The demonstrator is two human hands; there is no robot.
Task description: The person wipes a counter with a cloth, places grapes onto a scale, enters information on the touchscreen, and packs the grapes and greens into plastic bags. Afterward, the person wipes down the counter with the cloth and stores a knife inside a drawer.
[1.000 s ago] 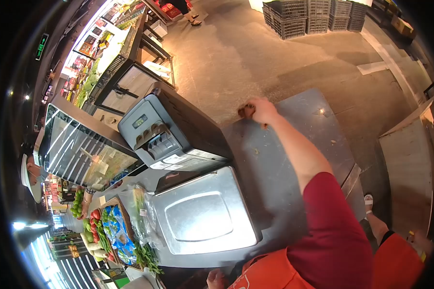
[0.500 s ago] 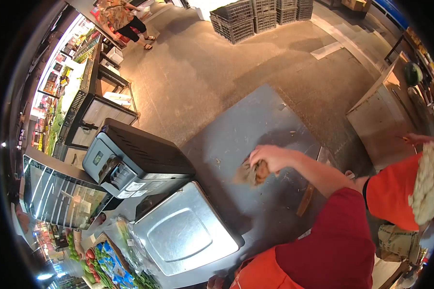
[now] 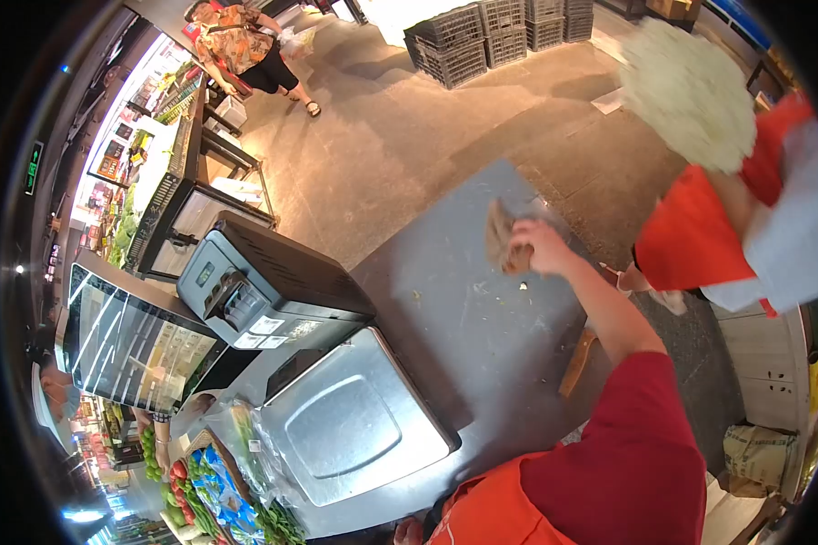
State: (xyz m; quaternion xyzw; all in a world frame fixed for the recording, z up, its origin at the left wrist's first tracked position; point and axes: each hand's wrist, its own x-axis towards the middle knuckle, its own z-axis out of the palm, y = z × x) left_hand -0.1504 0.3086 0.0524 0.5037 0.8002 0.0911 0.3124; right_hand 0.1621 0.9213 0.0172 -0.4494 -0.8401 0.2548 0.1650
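Observation:
My right hand (image 3: 543, 247) grips a brown crumpled cloth (image 3: 499, 234), which lies against the grey metal tabletop (image 3: 445, 272) near its far right edge. Small scraps are scattered on the surface around it. At the bottom edge of the view, only a bit of my left hand (image 3: 408, 530) shows beside the red apron; its fingers are too hidden to make out. A wooden-looking strip (image 3: 577, 361) lies near my right forearm.
Left of the tabletop stand a scale with a steel plate (image 3: 354, 427) and a black-grey printer unit (image 3: 273, 286). Bagged vegetables (image 3: 245, 445) lie lower left. A co-worker in a red apron (image 3: 700, 236) is close on the right. Black crates (image 3: 450, 45) and a walking person (image 3: 241, 45) are beyond.
My right hand has moved the cloth away from me towards the far right edge. The co-worker has come forward on the right with a pale bundle raised. The distant person has walked closer.

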